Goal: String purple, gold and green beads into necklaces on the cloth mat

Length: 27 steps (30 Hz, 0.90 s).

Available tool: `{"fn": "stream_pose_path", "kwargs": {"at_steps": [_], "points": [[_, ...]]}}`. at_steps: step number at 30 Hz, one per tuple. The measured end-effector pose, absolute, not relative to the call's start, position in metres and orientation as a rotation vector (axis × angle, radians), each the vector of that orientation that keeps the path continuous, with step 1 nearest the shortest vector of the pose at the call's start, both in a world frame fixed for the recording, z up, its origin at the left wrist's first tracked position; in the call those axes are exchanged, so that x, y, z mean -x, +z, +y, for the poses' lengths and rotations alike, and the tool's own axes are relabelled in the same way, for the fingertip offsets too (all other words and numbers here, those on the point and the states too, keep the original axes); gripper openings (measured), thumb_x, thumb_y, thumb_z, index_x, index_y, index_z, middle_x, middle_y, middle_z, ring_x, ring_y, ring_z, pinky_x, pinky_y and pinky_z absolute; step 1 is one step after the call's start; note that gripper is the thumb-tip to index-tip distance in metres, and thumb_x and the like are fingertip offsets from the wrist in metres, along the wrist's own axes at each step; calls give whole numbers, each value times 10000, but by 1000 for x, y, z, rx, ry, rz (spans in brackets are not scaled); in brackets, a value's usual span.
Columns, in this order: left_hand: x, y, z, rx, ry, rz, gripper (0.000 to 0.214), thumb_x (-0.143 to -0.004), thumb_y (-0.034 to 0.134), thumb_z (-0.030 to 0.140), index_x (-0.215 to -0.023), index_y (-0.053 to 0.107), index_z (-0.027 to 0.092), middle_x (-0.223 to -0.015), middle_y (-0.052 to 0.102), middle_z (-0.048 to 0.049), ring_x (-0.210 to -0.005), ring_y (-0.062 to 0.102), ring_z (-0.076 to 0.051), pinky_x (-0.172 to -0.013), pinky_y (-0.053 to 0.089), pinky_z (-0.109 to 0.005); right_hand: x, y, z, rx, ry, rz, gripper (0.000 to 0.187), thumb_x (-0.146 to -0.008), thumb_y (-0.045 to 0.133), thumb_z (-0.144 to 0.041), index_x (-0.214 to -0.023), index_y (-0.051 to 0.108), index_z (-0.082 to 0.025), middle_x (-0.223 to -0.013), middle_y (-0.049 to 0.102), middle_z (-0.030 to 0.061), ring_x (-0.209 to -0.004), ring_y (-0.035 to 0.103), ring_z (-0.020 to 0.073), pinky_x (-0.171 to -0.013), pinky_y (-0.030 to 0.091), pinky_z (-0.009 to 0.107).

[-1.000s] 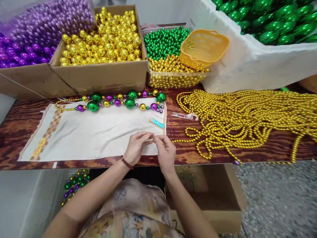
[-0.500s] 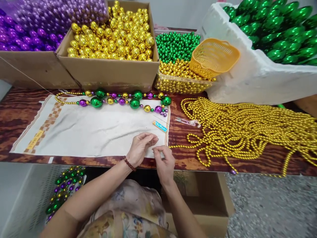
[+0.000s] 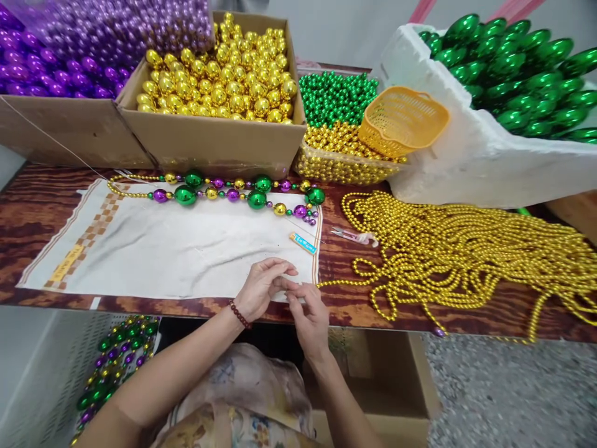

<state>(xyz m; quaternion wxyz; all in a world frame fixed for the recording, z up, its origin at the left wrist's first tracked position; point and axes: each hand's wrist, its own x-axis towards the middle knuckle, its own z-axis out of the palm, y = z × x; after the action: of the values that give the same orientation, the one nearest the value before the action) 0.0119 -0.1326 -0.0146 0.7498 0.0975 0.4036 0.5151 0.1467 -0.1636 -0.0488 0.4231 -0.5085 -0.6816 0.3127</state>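
My left hand (image 3: 265, 289), with a brown bead bracelet (image 3: 240, 314) on its wrist, is over the front edge of the white cloth (image 3: 177, 249). Its thumb and fingers are pinched together. Fingertip to fingertip with it, my right hand (image 3: 308, 317) is pinched too. What lies between the fingers is too small to make out. A gold bead strand (image 3: 345, 282) runs up to the right hand's knuckles; whether it is held I cannot tell. Along the cloth's back edge lies a necklace (image 3: 233, 195) of green, purple and gold beads. A small blue packet (image 3: 303, 242) rests beyond my hands.
Small scissors (image 3: 354, 236) lie beside a heap of gold bead strands (image 3: 448, 249). Behind stand a carton (image 3: 209, 140) of gold beads, a clear tub (image 3: 345, 171) with an orange basket (image 3: 405, 121), and a foam box (image 3: 466, 162) of green beads. An open carton (image 3: 373, 429) is below the table.
My hands have come closer together, and the fingertips now meet. The thin thread-like line seen between them before no longer shows. The whole view has shifted slightly.
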Motion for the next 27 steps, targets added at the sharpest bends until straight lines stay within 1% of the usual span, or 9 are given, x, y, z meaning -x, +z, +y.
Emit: {"fn": "stream_pose_path", "kwargs": {"at_steps": [6, 12, 15, 18, 20, 22, 24, 26, 27], "points": [[-5, -23, -139, -265, 1069, 868, 293, -703, 823, 332, -815, 656, 119, -804, 704, -34, -591, 693, -121, -625, 504, -209, -150, -53, -165, 1196, 815, -1777, 153, -924, 527, -192, -798, 600, -237, -726, 636, -3, -728, 570, 189, -775, 434, 378], [-5, -24, -141, -315, 1036, 891, 284, -715, 817, 343, -810, 670, 120, -803, 690, -27, -595, 683, -118, -636, 503, -222, -153, -57, -167, 1160, 832, -1830, 152, -932, 510, -173, -838, 610, -239, -729, 613, -11, -725, 573, 180, -793, 432, 376], [-5, -23, -141, -350, 1020, 897, 266, -727, 808, 341, -799, 681, 119, -797, 686, -29, -610, 678, -119, -651, 508, -235, -153, -58, -166, 1148, 822, -1865, 154, -922, 512, -160, -813, 590, -237, -713, 602, -21, -712, 576, 170, -837, 423, 391], [-4, -22, -141, -360, 1005, 900, 252, -723, 811, 337, -782, 689, 125, -769, 680, -25, -594, 652, -104, -641, 497, -231, -155, -59, -165, 1135, 820, -1888, 158, -922, 521, -167, -794, 578, -239, -730, 638, -18, -724, 596, 170, -889, 407, 415], [-3, -22, -140, -379, 995, 903, 246, -721, 814, 336, -776, 698, 126, -714, 665, -15, -568, 620, -87, -637, 484, -222, -158, -59, -163, 1108, 848, -1919, 153, -932, 527, -174, -819, 603, -244, -768, 677, -17, -742, 622, 167, -945, 383, 436], [0, -22, -138, -426, 983, 917, 246, -722, 814, 341, -766, 710, 122, -632, 633, -1, -542, 581, -76, -660, 482, -225, -165, -58, -159, 1077, 901, -1971, 108, -933, 562, -196, -889, 641, -254, -868, 719, -6, -821, 656, 177, -1007, 351, 458], [3, -22, -134, -485, 966, 937, 255, -717, 815, 353, -749, 717, 120, -559, 597, 17, -509, 542, -68, -731, 496, -248, -174, -54, -152, 1092, 917, -1965, 82, -930, 598, -238, -965, 668, -263, -952, 734, 15, -910, 666, 201, -999, 374, 457], [6, -22, -128, -548, 938, 959, 270, -707, 818, 368, -727, 716, 119, -537, 590, 24, -481, 518, -62, -805, 499, -280, -182, -46, -140, 1153, 886, -1866, 111, -938, 596, -284, -999, 684, -256, -983, 731, 43, -954, 662, 220, -930, 445, 426], [7, -22, -125, -582, 917, 975, 286, -695, 822, 380, -717, 712, 117, -549, 602, 20, -476, 516, -63, -805, 498, -289, -185, -41, -133, 1163, 880, -1815, 134, -947, 580, -296, -1007, 689, -248, -992, 725, 55, -957, 663, 222, -889, 479, 404]]}}
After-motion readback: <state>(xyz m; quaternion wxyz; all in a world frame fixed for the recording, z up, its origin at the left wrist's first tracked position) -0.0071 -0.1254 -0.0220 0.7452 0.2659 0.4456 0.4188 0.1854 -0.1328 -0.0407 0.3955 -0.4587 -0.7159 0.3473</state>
